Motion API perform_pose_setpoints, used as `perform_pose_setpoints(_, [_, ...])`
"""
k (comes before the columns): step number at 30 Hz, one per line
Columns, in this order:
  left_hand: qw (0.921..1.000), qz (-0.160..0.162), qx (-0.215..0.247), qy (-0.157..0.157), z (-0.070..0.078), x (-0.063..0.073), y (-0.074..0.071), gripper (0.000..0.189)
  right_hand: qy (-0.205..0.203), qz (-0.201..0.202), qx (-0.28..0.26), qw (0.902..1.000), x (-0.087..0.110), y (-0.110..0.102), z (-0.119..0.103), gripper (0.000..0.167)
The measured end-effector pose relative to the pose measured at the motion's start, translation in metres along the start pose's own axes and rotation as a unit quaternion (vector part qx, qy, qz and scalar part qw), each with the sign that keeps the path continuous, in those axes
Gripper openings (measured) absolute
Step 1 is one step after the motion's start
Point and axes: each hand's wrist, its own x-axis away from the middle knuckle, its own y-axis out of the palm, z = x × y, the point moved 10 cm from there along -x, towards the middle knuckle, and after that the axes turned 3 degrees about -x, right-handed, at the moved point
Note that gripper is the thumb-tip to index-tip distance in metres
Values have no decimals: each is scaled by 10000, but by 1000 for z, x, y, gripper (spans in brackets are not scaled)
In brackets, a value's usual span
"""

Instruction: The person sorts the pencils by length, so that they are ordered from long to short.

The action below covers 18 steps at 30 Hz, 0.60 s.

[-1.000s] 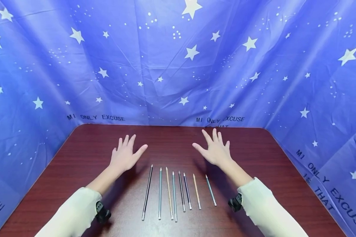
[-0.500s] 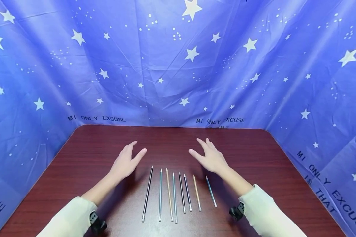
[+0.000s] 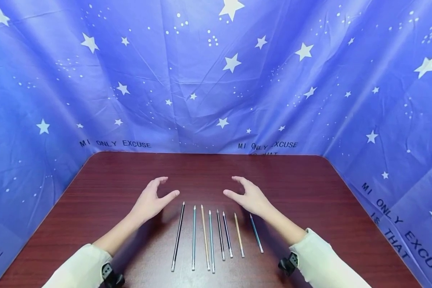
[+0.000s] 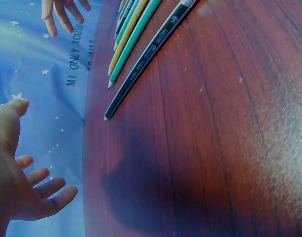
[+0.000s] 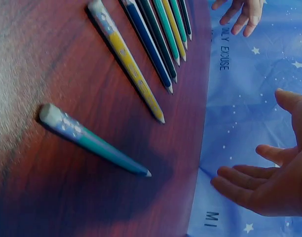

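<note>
Several pencils lie side by side on the table, tips pointing away, longest at left and shortest at right. The leftmost is a black pencil; at the right end lies a short teal pencil, a yellow pencil beside it. My left hand hovers beyond the black pencil's tip, thumb apart from loosely bent fingers. Likewise, my right hand hovers beyond the tips of the right-hand pencils. Neither hand holds anything. In the right wrist view, the teal pencil shows its white eraser end.
The dark red wooden table has rounded far corners. Blue cloth with white stars and printed lettering hangs behind it and along both sides. A black device sits at the left sleeve cuff, another device at the right.
Both hands have lowered and drawn back toward me, the right also inward. Their spread fingers have bent into a loose curve. The pencils have stayed put.
</note>
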Motion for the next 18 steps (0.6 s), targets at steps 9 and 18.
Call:
perform_pose_setpoints(9, [9993, -239, -70, 289, 11, 10, 18, 64, 2, -308, -438, 9986, 10, 24, -7, 50])
perform_pose_setpoints(18, [9976, -572, -326, 226, 11, 18, 37, 55, -255, -759, -598, 9950, 20, 54, -16, 47])
